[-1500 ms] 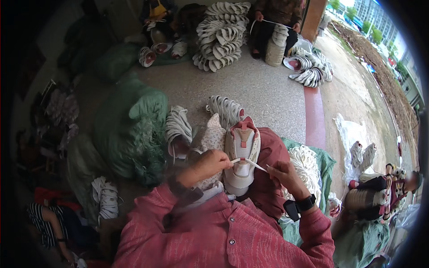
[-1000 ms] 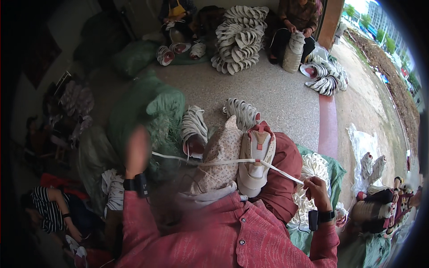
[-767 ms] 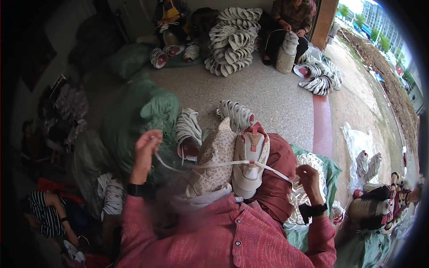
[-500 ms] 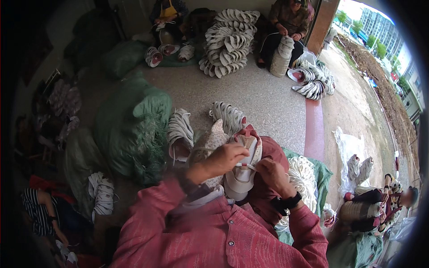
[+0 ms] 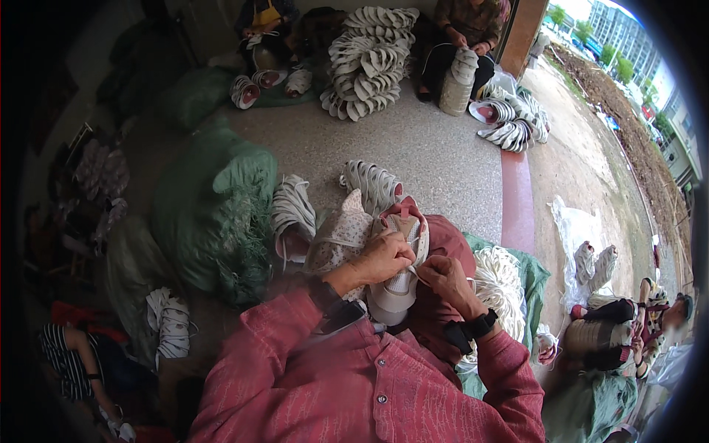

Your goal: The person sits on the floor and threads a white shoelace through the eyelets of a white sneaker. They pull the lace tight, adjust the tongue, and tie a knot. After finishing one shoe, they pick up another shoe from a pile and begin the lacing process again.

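READABLE TEXT: none | red shirt (image 5: 325, 395): script-like pattern, no word legible | shoe (image 5: 391, 306) on lap: nothing readable | green sack (image 5: 210, 199): nothing readable | distant buildings (image 5: 619, 33): too small to tell

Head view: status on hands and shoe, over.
Left hand across the shoe, right hand at its right edge; grip unclear. Shoe on lap, toe toward red shirt. Left hand blocks view of shoe's middle.

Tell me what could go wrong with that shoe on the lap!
The shoe lies against the maroon trousers, so it might slide if the left hand or right hand pushes hard. Also, the dark wristband on the right wrist looks close to the loose heap of white laces, so it could perhaps snag a loop.
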A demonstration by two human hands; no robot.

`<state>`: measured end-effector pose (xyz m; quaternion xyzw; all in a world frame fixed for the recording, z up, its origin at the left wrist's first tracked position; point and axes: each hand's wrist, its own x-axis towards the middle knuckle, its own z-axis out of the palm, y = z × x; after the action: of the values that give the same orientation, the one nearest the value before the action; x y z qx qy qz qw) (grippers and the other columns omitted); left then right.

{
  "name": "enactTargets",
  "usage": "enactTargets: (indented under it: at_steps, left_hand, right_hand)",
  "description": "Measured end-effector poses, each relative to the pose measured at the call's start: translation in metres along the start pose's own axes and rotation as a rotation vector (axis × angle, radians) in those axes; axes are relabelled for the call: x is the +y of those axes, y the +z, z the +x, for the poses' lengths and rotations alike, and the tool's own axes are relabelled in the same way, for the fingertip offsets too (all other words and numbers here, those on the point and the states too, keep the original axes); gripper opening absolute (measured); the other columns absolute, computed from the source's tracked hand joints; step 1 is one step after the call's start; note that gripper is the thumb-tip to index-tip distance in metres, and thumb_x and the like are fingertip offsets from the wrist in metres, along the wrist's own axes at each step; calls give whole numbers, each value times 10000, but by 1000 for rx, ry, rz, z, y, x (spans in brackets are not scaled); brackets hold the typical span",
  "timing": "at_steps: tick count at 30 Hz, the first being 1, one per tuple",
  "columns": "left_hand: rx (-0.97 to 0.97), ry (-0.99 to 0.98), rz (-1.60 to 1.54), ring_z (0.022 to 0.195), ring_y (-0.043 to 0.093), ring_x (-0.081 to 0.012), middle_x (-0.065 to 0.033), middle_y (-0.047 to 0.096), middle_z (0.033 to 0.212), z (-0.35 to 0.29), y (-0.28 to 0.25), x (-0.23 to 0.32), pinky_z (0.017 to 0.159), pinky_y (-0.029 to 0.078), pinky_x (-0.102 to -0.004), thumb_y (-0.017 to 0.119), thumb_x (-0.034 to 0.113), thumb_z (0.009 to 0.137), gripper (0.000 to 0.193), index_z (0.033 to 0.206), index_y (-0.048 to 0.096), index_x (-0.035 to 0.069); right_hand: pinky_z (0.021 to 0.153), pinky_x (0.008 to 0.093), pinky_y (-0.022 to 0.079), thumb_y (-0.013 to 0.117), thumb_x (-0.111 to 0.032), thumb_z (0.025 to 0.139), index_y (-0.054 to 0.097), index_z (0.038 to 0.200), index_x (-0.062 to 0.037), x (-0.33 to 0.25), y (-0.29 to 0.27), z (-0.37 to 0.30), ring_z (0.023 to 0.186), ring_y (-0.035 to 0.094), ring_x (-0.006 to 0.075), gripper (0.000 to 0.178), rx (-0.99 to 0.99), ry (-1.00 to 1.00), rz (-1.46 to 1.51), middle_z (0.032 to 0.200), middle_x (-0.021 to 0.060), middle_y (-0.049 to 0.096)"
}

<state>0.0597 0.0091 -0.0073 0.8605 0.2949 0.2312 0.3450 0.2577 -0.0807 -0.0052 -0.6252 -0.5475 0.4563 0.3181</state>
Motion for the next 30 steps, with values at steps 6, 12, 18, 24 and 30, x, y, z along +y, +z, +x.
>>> enactTargets:
  at_steps: [6, 12, 18, 24, 30]
  left_hand:
    - [-33, -11, -51, 998, 563, -268, -67, 630, 895, 1, 1, -3, 917, 453, -380, 705, 171, 782, 162, 913, 739, 81]
    - [-128, -7, -169, 918, 620, -213, -72, 641, 901, -4, -23, 15, 845, 490, -342, 678, 117, 825, 114, 910, 709, 46]
    - [-35, -3, -223, 803, 629, -124, -47, 638, 828, 13, -41, 22, 745, 494, -278, 627, 47, 850, 50, 886, 625, 11]
    - [-147, -33, -190, 779, 647, -158, -60, 674, 827, 21, -24, 6, 737, 497, -296, 663, 90, 818, 107, 906, 668, 30]
    - [-282, 92, 48, 860, 669, -261, -105, 685, 874, 29, -18, -3, 776, 506, -369, 683, 152, 777, 190, 948, 732, 87]
  right_hand:
    - [576, 294, 480, 656, -173, 888, 677, 886, 19, -4, 17, 1, 636, 588, 84, 192, 32, 23, 186, 690, 40, 651]
    - [636, 375, 494, 720, -187, 826, 681, 1013, -61, -32, -17, 3, 708, 642, 236, 229, 218, -490, -561, 802, 66, 627]
    - [862, 428, 440, 748, -257, 751, 671, 1106, -126, -37, -31, 33, 911, 647, 270, 387, -214, -616, -778, 890, 63, 651]
    - [848, 404, 428, 744, -223, 738, 660, 1133, -148, -29, -30, 38, 840, 653, 248, 410, -168, -719, -832, 799, 31, 651]
    - [799, 382, 410, 703, -178, 762, 641, 1080, -123, -22, -26, 23, 793, 640, 221, 328, 15, -839, -872, 804, 40, 647]
